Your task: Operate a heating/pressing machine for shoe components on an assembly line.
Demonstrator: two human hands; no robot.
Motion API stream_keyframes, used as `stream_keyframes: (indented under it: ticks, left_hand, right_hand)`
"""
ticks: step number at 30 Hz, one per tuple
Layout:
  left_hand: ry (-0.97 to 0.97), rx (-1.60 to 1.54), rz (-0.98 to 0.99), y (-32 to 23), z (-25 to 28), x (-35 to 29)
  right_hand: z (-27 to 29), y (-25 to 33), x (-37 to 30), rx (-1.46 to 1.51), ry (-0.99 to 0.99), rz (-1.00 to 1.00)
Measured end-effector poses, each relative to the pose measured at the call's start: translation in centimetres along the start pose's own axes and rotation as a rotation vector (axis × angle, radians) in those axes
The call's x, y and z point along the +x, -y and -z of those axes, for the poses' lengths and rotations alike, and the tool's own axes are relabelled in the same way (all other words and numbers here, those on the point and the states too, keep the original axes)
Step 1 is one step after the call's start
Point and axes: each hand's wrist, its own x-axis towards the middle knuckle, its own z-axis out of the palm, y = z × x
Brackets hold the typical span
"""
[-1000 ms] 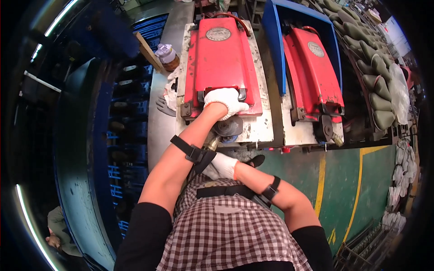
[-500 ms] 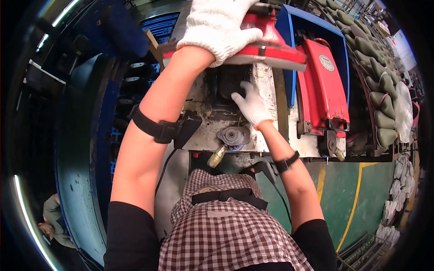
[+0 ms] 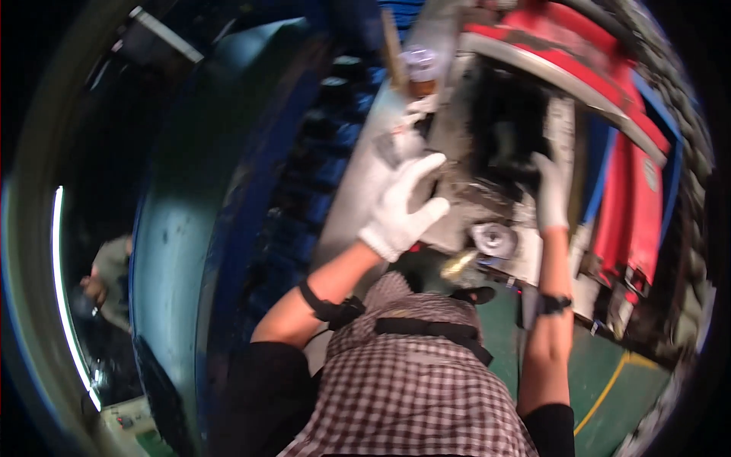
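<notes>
My left hand [image 3: 403, 206], in a white knitted glove, hovers over the near left edge of the press table [image 3: 358, 179], thumb and fingers apart, with nothing in it. My right hand [image 3: 553, 194], gloved too, reaches to the right edge of a dark recessed mould [image 3: 506, 126]. Its fingers look stretched out but are blurred, and whether they touch the mould I cannot tell. Beyond the mould stands a raised red press lid [image 3: 533, 61] with a grey rim. A round metal hub [image 3: 493, 241] with a yellowish wrapped handle [image 3: 458, 266] sits at the near edge.
Right of the mould stands another red press [image 3: 628, 217] beside a blue frame [image 3: 674, 133]. A blurred cup-like thing [image 3: 421, 65] stands at the far left of the table. A long pale-blue surface [image 3: 171, 251] runs at left; a person [image 3: 113, 274] is beyond it.
My left hand has come off the red lid and moved down toward me. My right hand stays near the mould. The view has swung left, so the press appears further right and blurred.
</notes>
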Motion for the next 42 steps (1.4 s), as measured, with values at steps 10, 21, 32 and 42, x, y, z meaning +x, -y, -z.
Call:
stream_keyframes:
  ticks: [10,21,32,42]
  left_hand:
    - [-0.420,-1.371,0.720,2.6,2.5,-8.6]
    - [-0.809,-0.024,1.150,22.4,20.4,-24.7]
    - [-0.739,-0.412,1.295,31.7,21.2,-23.7]
    - [-0.614,-0.099,1.433,27.6,12.8,-31.7]
  right_hand:
    - [-11.8,1.8,-16.9,-0.190,0.646,0.219]
    - [-6.6,-3.7,-14.6,-1.166,-0.015,0.757]
    - [-6.1,-4.0,-14.0,-1.124,0.080,0.510]
    - [-6.2,-5.0,-14.3,-0.945,-0.176,0.729]
